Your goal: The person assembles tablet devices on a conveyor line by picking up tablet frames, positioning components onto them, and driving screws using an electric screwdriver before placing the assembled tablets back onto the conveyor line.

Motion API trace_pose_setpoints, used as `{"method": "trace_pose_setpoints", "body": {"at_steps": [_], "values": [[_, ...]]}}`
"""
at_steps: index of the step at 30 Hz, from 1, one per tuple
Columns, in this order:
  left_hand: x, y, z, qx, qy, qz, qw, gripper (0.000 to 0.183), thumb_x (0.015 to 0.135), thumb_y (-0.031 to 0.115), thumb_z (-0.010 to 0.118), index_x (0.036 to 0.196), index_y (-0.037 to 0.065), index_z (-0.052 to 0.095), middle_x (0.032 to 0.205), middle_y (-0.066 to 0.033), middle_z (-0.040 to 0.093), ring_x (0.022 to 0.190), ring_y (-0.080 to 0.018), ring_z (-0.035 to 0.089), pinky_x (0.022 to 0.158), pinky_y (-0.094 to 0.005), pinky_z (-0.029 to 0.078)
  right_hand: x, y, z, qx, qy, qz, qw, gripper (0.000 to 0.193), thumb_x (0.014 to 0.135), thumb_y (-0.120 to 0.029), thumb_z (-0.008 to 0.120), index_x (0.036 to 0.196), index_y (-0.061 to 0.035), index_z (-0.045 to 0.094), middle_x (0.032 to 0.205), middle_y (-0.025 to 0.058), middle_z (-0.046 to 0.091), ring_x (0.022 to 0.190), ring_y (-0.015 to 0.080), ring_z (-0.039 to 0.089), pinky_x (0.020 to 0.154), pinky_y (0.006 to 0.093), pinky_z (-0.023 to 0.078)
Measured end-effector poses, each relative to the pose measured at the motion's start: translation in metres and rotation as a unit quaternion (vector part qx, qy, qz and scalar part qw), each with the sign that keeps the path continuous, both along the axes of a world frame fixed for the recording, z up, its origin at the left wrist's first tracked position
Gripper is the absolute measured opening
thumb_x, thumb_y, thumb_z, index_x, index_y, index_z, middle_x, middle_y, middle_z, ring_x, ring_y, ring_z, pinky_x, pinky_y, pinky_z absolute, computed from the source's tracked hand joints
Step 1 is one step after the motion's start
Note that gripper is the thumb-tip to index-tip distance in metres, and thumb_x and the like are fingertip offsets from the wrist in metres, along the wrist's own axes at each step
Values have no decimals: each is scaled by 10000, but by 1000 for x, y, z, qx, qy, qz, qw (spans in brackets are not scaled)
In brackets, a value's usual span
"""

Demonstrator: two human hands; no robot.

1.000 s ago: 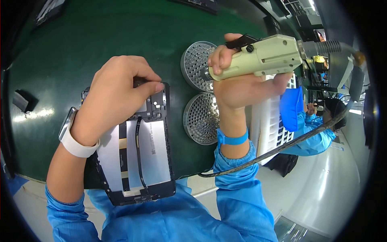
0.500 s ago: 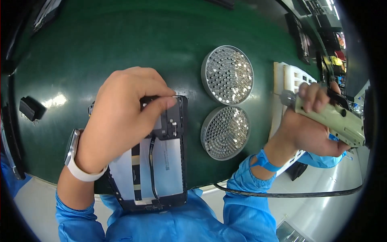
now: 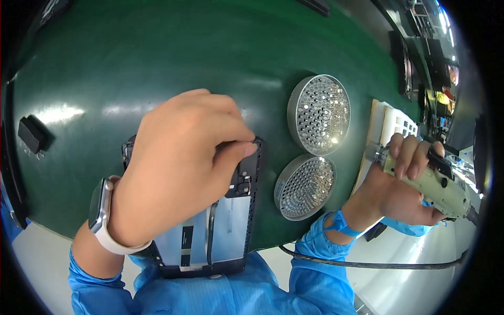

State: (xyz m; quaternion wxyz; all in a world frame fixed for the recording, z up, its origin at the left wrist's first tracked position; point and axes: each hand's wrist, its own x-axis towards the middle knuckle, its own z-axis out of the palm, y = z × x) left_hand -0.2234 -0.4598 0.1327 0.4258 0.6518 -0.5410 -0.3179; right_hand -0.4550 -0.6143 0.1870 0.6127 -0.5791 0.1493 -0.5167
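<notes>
At lower centre of the frame, one opened black-framed device (image 3: 239, 223) is lying under the left hand (image 3: 181, 163), its bottom end reaching past the worktop (image 3: 184, 52) edge towards the wearer's blue clothing; that left hand is pinching narrowly at the upper right corner, probably steadying it, though whether anything small is sitting between the fingertips I cannot tell; over at right, the right hand (image 3: 401, 189) is wrapping around one pale green powered driver (image 3: 438, 189), its nose pointing up and left, seemingly held aside so the corner is staying clear; between the hands, two round metal dishes, one upper (image 3: 295, 113) and one lower (image 3: 280, 194), are showing many small shiny bits, presumably sitting there for easy reach; one black block (image 3: 31, 134) is resting at far left; one cable (image 3: 378, 265) is running along lower right.
</notes>
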Motion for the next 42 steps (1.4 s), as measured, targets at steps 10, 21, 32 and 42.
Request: {"method": "trace_pose_setpoints", "body": {"at_steps": [10,21,32,42], "values": [[-3,-2,0,30,-36,7,999,69,751,36,688,791,-19,696,762,-145,643,720,-314,631,631,-382,477,78,60,-12,79,-5,184,980,1068,789,-864,240,1286,44,507,728,62,519,616,200,476,672,382,364],[-6,-1,5,28,-24,19,999,81,760,50,692,802,-16,713,755,-151,659,693,-296,651,636,-362,493,74,61,-16,67,1,218,974,1124,765,-909,222,1276,53,504,742,74,516,653,207,470,702,369,341],[-9,-1,9,38,-34,17,999,75,767,46,692,805,-14,715,755,-148,660,696,-289,653,640,-359,494,72,62,-18,46,-19,228,972,1155,787,-892,206,1335,94,454,764,76,540,657,200,473,688,368,355],[-11,-1,11,26,-37,15,999,78,761,41,693,807,-16,717,757,-152,664,700,-292,658,644,-357,500,70,62,-16,50,-25,215,975,1170,770,-908,198,1322,89,462,756,68,540,657,194,475,673,355,353]]}}
